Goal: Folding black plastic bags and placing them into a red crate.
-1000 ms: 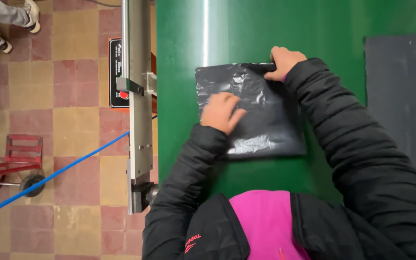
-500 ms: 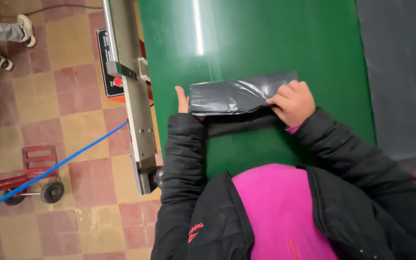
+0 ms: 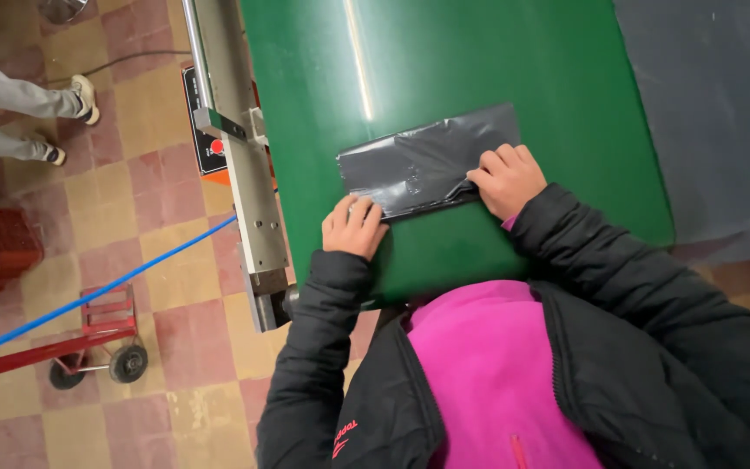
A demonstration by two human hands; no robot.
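A black plastic bag (image 3: 423, 161), folded into a narrow strip, lies flat on the green table (image 3: 479, 61). My left hand (image 3: 353, 227) rests with curled fingers on the bag's near left corner and the table beside it. My right hand (image 3: 505, 178) presses down on the bag's right end, fingers bent over a crease. Both arms wear a black padded jacket over a pink top.
A metal rail with a red button (image 3: 236, 165) runs along the table's left edge. A dark grey sheet (image 3: 722, 104) covers the surface at right. On the tiled floor are a red hand trolley (image 3: 88, 339), a blue line, and another person's legs (image 3: 19, 113).
The bag was folded from a wide rectangle into a narrow strip. My left hand slid to its near left corner; my right hand stays at the right end.
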